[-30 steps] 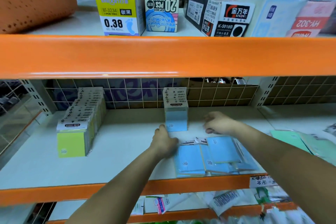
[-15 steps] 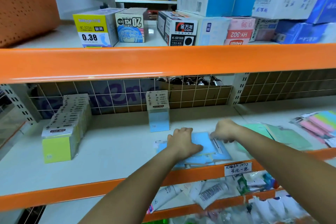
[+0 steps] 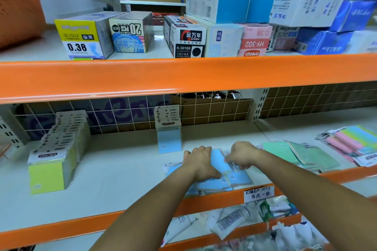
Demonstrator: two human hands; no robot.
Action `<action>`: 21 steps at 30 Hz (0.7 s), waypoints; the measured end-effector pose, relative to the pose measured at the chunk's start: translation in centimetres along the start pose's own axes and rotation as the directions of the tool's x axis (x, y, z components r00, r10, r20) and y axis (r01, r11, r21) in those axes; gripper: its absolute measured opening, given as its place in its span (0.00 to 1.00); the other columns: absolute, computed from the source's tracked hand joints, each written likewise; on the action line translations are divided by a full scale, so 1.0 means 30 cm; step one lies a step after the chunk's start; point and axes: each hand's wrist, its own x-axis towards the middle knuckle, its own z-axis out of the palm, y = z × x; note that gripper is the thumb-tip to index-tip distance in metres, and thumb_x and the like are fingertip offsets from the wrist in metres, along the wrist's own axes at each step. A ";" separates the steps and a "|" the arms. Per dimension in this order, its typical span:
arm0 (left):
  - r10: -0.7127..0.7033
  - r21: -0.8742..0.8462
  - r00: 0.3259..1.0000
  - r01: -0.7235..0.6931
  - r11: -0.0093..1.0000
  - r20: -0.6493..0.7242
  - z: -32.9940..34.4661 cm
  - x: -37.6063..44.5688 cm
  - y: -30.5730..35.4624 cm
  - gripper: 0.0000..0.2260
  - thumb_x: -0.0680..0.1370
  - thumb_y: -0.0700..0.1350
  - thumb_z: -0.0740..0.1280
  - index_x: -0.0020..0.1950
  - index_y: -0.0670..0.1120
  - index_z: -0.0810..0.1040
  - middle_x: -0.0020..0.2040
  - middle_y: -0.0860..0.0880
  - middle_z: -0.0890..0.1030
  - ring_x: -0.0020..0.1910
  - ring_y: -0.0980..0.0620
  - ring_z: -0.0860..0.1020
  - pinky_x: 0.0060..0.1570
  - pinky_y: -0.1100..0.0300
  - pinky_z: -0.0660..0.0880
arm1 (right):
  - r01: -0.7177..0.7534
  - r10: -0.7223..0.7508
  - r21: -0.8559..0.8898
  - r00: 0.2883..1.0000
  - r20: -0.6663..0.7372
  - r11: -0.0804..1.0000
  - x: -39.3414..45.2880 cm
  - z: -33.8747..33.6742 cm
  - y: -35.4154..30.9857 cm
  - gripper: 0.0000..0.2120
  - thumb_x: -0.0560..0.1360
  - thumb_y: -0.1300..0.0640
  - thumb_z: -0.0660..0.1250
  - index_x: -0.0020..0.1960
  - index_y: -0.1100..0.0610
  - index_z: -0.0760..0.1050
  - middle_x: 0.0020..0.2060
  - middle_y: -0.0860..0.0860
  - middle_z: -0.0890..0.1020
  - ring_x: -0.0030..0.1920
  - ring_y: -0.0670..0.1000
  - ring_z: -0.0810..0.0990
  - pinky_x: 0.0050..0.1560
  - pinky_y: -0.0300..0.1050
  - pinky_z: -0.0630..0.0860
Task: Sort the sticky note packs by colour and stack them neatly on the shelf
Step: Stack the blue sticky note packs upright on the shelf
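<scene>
Both hands grip the loose blue sticky note packs (image 3: pixel 216 181) at lower centre of the shelf (image 3: pixel 114 177): left hand (image 3: pixel 201 162) curls over them, right hand (image 3: pixel 242 155) pinches one pack's header

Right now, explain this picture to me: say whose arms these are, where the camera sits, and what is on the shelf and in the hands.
No machine here: a person wears a camera on the head, looking forward and down at two bare arms. The left hand and right hand gather loose blue sticky note packs at the front of the white shelf. One blue pack stands upright behind them. A yellow row of packs stands to the left; green packs lie to the right.
</scene>
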 end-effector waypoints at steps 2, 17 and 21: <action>-0.072 -0.071 0.995 0.067 0.995 -0.075 -0.008 -0.003 -0.009 0.36 0.68 0.58 0.71 0.71 0.45 0.64 0.66 0.46 0.69 0.66 0.46 0.68 0.64 0.50 0.63 | 0.023 -0.022 0.004 0.992 -0.128 1.000 0.003 -0.006 -0.016 0.14 0.73 0.52 0.66 0.32 0.59 0.73 0.26 0.54 0.78 0.26 0.51 0.75 0.31 0.39 0.71; -0.370 -0.592 0.887 0.147 0.793 -0.275 -0.017 -0.027 -0.209 0.33 0.70 0.47 0.74 0.69 0.42 0.61 0.65 0.44 0.65 0.63 0.44 0.70 0.57 0.53 0.71 | 0.246 -0.196 0.460 0.968 -0.154 0.853 0.087 0.127 -0.268 0.06 0.74 0.62 0.65 0.39 0.59 0.71 0.34 0.57 0.79 0.37 0.58 0.83 0.45 0.57 0.80; -0.415 -0.678 0.877 0.154 0.719 -0.240 0.007 -0.027 -0.262 0.31 0.70 0.41 0.71 0.69 0.41 0.61 0.63 0.43 0.65 0.62 0.43 0.69 0.58 0.53 0.71 | 0.330 -0.250 0.331 0.932 -0.264 0.884 0.118 0.159 -0.345 0.06 0.73 0.62 0.61 0.47 0.57 0.76 0.40 0.57 0.81 0.42 0.59 0.81 0.41 0.48 0.77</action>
